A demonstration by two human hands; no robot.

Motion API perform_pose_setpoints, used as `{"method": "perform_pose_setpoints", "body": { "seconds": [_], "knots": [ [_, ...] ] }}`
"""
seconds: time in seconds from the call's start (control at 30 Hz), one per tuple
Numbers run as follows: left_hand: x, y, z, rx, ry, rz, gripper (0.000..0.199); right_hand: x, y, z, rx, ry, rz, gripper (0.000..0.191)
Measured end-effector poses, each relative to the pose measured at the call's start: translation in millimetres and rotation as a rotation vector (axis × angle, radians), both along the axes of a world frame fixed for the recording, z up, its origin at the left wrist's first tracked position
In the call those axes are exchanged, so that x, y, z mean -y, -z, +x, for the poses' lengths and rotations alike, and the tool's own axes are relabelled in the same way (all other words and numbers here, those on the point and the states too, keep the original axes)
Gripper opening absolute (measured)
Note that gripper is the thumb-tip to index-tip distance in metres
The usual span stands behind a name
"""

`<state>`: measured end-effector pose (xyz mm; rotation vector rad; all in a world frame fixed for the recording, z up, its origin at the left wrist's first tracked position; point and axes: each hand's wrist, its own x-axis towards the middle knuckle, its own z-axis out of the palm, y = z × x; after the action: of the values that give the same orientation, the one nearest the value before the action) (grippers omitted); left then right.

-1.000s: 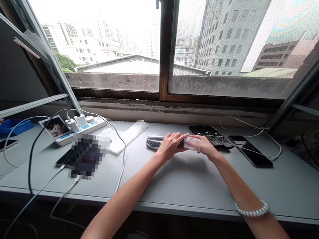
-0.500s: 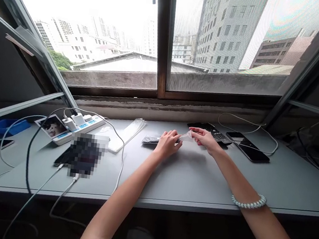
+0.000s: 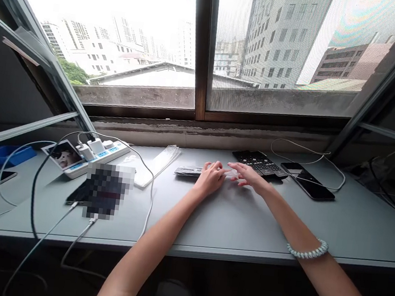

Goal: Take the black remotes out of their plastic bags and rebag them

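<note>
A slim dark item in a clear plastic sleeve [image 3: 186, 171] lies flat on the grey desk, its kind hidden by wrapping and fingers. My left hand [image 3: 210, 178] is curled over its right part, gripping it against the desktop. From there the sleeve's clear plastic end [image 3: 229, 173] sticks out to the right. My right hand [image 3: 250, 177] hovers low over that end, fingers stretched out and slightly apart, the fingertips at the plastic. Behind the right hand are black button panels [image 3: 258, 164], like remote controls, lying close together.
Empty-looking clear sleeves [image 3: 157, 166] lie fanned left of my hands. A power strip [image 3: 103, 156] with chargers, a blurred-out dark object [image 3: 104, 192] and trailing cables fill the left. At right rests a black phone [image 3: 307, 181] with a white cable [image 3: 341, 177]. A blue tray [image 3: 5, 157] sits far left.
My right hand has gone from pinching the raised plastic end to lying flat with fingers extended, and the plastic is lower. My left hand stays put. Another person's hand at far left has left view.
</note>
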<state>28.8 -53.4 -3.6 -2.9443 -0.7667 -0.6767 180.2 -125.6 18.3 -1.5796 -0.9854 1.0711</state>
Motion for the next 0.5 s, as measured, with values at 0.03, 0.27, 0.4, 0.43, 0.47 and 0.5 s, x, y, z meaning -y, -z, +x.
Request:
{"method": "perform_pose_setpoints", "body": {
  "seconds": [0.03,0.27,0.4,0.43,0.47,0.5],
  "knots": [
    [0.0,0.0,-0.2,-0.013,-0.005,-0.007,0.029,-0.9,2.8,-0.8,0.007,-0.024,0.006,0.047],
    [0.3,-5.6,-3.5,-0.009,-0.065,0.007,0.035,-6.7,16.4,2.3,-0.009,-0.017,0.154,0.033],
    [4.3,-18.9,-6.7,0.017,-0.15,0.051,0.037,-9.1,17.7,4.5,0.022,0.103,0.218,0.023],
    [5.2,-22.0,-7.3,0.017,-0.167,0.049,0.035,-9.6,18.0,5.4,0.038,0.127,0.233,0.022],
    [5.8,-24.5,-7.7,0.011,-0.182,0.039,0.033,-10.1,18.5,6.5,0.062,0.145,0.242,0.022],
    [6.3,-26.2,-7.8,-0.002,-0.195,0.018,0.031,-10.7,19.0,7.8,0.097,0.156,0.247,0.022]
  ]
}}
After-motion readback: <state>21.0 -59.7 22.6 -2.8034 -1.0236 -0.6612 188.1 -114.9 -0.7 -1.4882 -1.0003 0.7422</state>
